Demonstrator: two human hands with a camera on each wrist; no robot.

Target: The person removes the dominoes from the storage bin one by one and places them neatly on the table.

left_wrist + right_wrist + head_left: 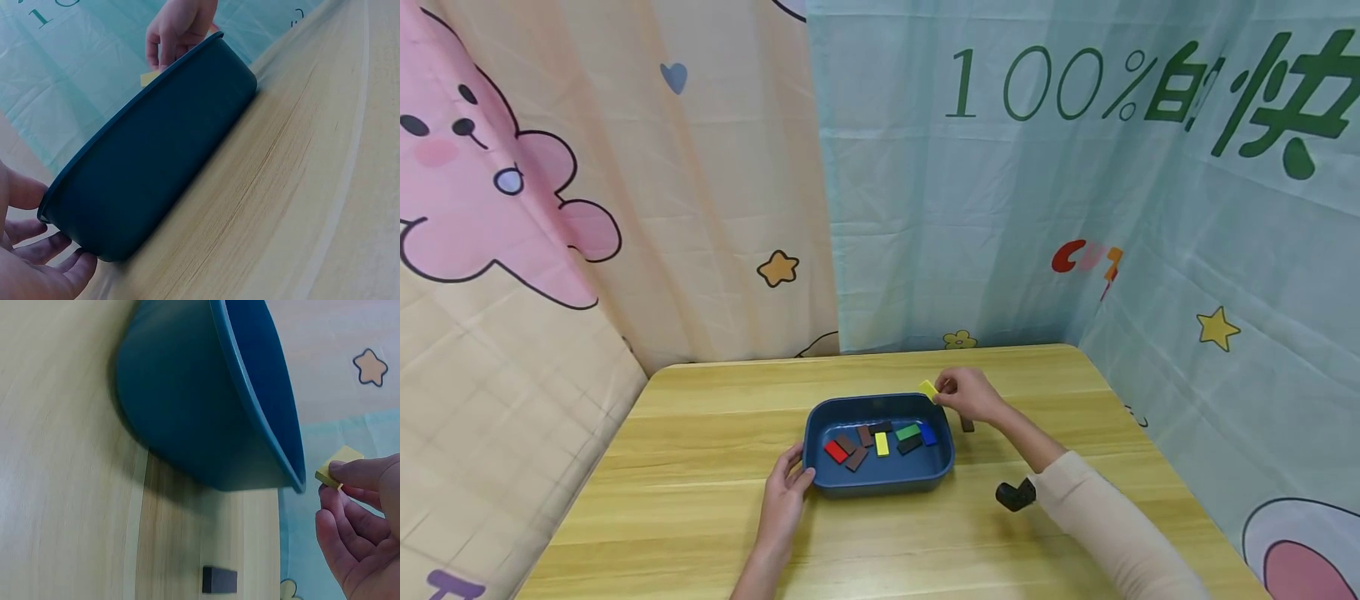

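A dark blue rectangular tub sits on the table with several small blocks in it, among them a red block, a yellow one, a green block and a blue block. My left hand holds the tub's left end, thumb at the rim and fingers against the outer wall. Above the far right corner, my right hand pinches another yellow block between thumb and fingers. In the right wrist view this block is just outside the rim.
On the wooden table, a dark brown block lies just right of the tub, partly below my right wrist in the head view. A small black object shows beside my right sleeve. Printed curtains hang behind and at both sides.
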